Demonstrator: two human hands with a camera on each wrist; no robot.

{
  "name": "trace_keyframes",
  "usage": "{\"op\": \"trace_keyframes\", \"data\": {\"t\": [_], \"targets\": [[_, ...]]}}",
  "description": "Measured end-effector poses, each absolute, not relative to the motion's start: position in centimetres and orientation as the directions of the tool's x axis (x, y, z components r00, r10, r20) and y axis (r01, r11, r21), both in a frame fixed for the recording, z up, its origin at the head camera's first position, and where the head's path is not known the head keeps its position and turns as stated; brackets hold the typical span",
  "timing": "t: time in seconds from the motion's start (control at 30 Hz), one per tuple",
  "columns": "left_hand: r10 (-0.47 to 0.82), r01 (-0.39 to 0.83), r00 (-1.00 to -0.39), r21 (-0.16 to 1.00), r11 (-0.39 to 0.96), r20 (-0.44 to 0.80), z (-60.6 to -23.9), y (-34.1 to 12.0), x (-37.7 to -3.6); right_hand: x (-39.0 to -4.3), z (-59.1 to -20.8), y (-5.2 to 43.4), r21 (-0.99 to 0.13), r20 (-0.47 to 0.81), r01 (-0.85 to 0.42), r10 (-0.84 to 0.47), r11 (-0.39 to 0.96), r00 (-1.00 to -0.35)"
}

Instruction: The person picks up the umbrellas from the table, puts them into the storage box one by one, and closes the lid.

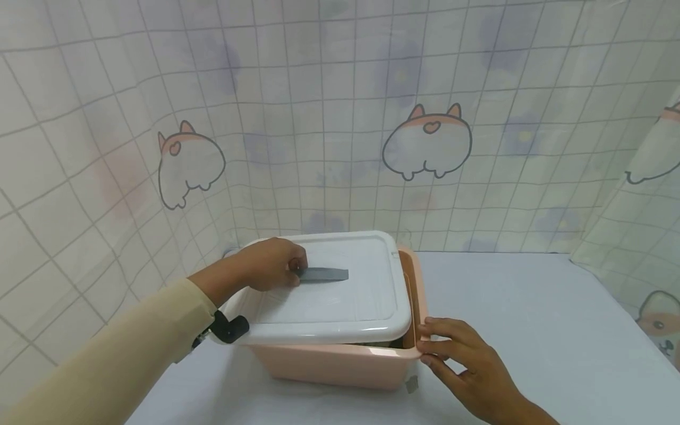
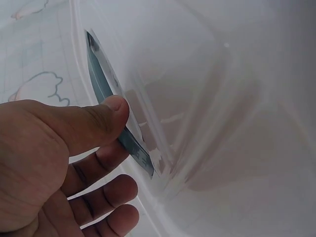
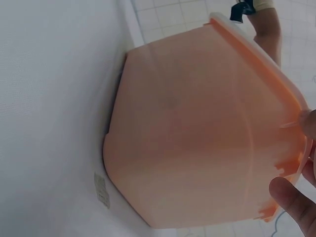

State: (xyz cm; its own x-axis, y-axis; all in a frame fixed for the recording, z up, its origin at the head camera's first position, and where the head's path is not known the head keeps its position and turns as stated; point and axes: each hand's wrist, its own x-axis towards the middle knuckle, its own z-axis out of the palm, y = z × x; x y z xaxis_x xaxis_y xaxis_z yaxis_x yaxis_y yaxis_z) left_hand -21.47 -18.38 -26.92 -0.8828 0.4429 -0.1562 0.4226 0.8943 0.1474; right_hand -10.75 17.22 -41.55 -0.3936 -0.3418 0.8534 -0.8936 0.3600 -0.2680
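A white lid (image 1: 361,307) lies askew over a pink plastic bin (image 1: 329,366), shifted toward the left so that a strip of the inside shows along the right. My left hand (image 1: 271,264) pinches the grey handle (image 1: 325,274) on top of the lid between thumb and fingers, as the left wrist view also shows. At the near right corner, my right hand (image 1: 473,366) grips the bin's rim, fingertips over the edge and thumb below it on the outside. Most of what the bin contains is hidden beneath the lid.
The bin stands on a white-covered table (image 1: 510,295). A curtain (image 1: 340,118) with a grid and cartoon animal print hangs behind and at both sides. Near the bin's base, a small greyish patch (image 3: 101,189) lies on the table cover.
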Motion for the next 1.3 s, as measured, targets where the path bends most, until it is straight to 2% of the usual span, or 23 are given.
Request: {"op": "trace_keyframes", "data": {"t": [0.2, 0.4, 0.5, 0.8, 1.03, 1.17, 1.3], "targets": [[0.47, 0.451, -0.868, 0.141, 0.881, -0.159, -26.9, -18.1, -21.3, -10.8, -41.9, 17.4, -0.3, 0.838, -0.896, -0.358, 0.328, -0.412], [0.483, 0.468, -0.862, 0.126, 0.875, -0.153, -26.9, -18.0, -21.2, -10.1, -41.7, 17.6, -0.402, 0.762, -0.837, -0.373, 0.371, -0.53], [0.492, 0.477, -0.857, 0.122, 0.87, -0.153, -26.8, -17.9, -21.1, -9.8, -41.4, 17.5, -0.419, 0.736, -0.81, -0.368, 0.411, -0.568], [0.498, 0.481, -0.855, 0.135, 0.866, -0.148, -27.0, -17.4, -21.3, -9.9, -41.2, 17.5, -0.345, 0.78, -0.831, -0.36, 0.436, -0.512], [0.481, 0.463, -0.862, 0.138, 0.875, -0.161, -27.0, -16.6, -21.2, -9.4, -40.7, 17.4, -0.364, 0.754, -0.812, -0.367, 0.455, -0.544], [0.489, 0.475, -0.858, 0.121, 0.872, -0.157, -27.0, -16.4, -21.2, -9.6, -40.8, 17.3, -0.332, 0.782, -0.836, -0.368, 0.437, -0.503], [0.501, 0.486, -0.851, 0.128, 0.865, -0.155, -27.0, -16.2, -21.2, -9.7, -40.9, 17.2, -0.308, 0.791, -0.839, -0.369, 0.449, -0.488]]}}
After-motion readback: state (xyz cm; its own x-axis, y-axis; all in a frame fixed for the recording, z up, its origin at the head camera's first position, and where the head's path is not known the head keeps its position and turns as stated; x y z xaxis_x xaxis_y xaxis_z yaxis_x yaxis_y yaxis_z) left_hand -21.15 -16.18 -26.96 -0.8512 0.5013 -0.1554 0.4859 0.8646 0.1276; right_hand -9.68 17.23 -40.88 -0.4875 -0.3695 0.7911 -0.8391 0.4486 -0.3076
